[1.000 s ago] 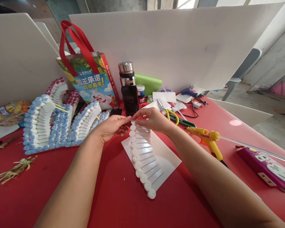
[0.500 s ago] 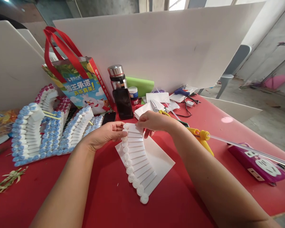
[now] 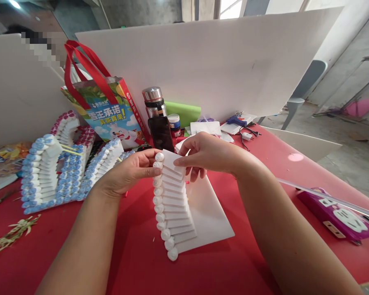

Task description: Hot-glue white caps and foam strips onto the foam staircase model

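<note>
Between my hands is a white layered paper piece (image 3: 176, 200), made of overlapping flat strips with a curved row of small white rosettes (image 3: 158, 200) down its left edge. It stands out from a larger white sheet (image 3: 209, 217) on its right. My left hand (image 3: 133, 170) pinches the upper left edge by the top rosettes, thumb in front and fingers behind. My right hand (image 3: 206, 153) grips the topmost strip at its right end between thumb and index finger, with its other fingers curled below. The fingertips behind the paper are hidden.
Similar pieces with blue rosettes (image 3: 69, 174) stand at left, before a shopping bag (image 3: 117, 114). A flask (image 3: 153, 100), a phone (image 3: 161, 133) and a blue glue gun (image 3: 236, 120) are at the back. A purple power strip (image 3: 338, 215) lies right, near a clear rod (image 3: 326, 196).
The white piece has turned, its lower end swinging left and its strips showing more edge-on. My right hand has risen slightly. The yellow glue gun is now hidden behind my right arm.
</note>
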The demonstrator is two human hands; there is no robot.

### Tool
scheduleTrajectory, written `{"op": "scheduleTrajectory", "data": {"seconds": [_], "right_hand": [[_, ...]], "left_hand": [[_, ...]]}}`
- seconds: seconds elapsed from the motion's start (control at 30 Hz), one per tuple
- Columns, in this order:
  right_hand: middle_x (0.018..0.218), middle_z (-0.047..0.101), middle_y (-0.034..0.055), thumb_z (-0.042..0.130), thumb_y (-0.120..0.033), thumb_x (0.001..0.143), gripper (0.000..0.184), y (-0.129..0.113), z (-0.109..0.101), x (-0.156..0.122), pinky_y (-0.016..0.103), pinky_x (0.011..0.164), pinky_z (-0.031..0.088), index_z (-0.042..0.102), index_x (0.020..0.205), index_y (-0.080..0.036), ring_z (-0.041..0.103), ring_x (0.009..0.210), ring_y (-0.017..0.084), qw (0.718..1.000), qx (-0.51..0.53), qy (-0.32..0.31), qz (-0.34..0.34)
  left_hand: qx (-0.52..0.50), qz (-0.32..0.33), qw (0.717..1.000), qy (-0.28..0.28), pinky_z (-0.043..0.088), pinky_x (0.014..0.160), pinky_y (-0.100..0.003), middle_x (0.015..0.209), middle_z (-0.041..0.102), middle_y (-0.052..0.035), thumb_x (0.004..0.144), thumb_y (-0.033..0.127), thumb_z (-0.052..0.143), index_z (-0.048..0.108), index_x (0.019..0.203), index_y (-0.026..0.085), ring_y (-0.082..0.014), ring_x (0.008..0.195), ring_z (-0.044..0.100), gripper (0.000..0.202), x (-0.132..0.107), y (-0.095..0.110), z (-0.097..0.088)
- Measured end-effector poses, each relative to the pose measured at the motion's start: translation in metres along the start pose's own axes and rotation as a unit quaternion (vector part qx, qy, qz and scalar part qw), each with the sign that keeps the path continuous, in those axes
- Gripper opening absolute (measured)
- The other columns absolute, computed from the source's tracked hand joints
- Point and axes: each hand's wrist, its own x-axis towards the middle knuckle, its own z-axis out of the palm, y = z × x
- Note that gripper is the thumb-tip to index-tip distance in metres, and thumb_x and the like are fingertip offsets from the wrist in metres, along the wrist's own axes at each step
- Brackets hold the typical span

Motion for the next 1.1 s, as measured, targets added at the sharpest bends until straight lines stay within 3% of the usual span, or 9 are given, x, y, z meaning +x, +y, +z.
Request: {"op": "scheduleTrajectory", "data": {"seconds": [0.23,0.53,0.73,0.9,1.0,1.1], "right_hand": [[0.07,0.075,0.0061,0.072,-0.02,0.083,0.01,0.012,-0.001,0.01,0.026,0.046,0.052,0.069,0.074,-0.019,0.068,0.052,0.017,1.0,-0.001,0.003,0.01],[0.07,0.076,0.0082,0.074,-0.024,0.081,0.016,0.038,0.002,0.03,0.025,0.044,0.049,0.064,0.07,-0.017,0.064,0.046,0.015,0.999,-0.014,0.013,0.044],[0.07,0.075,0.009,0.063,-0.02,0.085,0.022,0.041,0.004,0.033,0.028,0.044,0.047,0.062,0.064,-0.018,0.061,0.041,0.014,0.994,-0.083,0.038,0.053],[0.056,0.066,0.0072,0.055,-0.02,0.089,0.031,0.036,0.004,0.031,0.032,0.047,0.045,0.054,0.058,-0.021,0.056,0.04,0.016,0.975,-0.193,0.092,0.06],[0.053,0.061,0.0064,0.053,-0.019,0.089,0.031,0.031,0.003,0.026,0.031,0.05,0.038,0.049,0.058,-0.022,0.056,0.048,0.018,0.94,-0.296,0.162,0.051],[0.059,0.06,0.0076,0.052,-0.019,0.089,0.029,0.023,0.002,0.02,0.03,0.052,0.033,0.048,0.06,-0.022,0.053,0.055,0.018,0.906,-0.359,0.225,0.024]], "left_hand": [[0.014,-0.002,1.0,0.019,0.054,0.09,-0.038,0.111,0.074,-0.0115,0.077,0.042,0.082,0.07,0.119,0.022,-0.0279,0.102,0.069,0.048,0.0,0.001,0.003],[0.025,-0.029,0.996,0.08,0.051,0.078,-0.033,0.097,0.074,-0.0101,0.073,0.052,0.082,0.074,0.108,0.018,-0.0215,0.086,0.066,0.049,0.011,-0.007,0.006],[0.03,-0.04,0.996,0.077,0.049,0.078,-0.03,0.097,0.072,-0.0083,0.08,0.053,0.077,0.072,0.104,0.017,-0.018,0.084,0.064,0.044,0.017,-0.024,-0.001],[0.038,-0.059,0.994,0.088,0.047,0.077,-0.028,0.096,0.072,-0.0072,0.081,0.058,0.073,0.071,0.102,0.016,-0.0166,0.083,0.063,0.047,0.021,-0.032,-0.003],[0.067,-0.062,0.985,0.148,0.047,0.074,-0.027,0.093,0.072,-0.0072,0.078,0.06,0.073,0.071,0.097,0.016,-0.0164,0.081,0.062,0.048,0.023,-0.031,-0.002],[0.096,0.017,0.948,0.302,0.045,0.071,-0.025,0.092,0.071,-0.0049,0.072,0.046,0.08,0.072,0.098,0.017,-0.0151,0.079,0.06,0.04,0.025,-0.027,-0.001]]}}
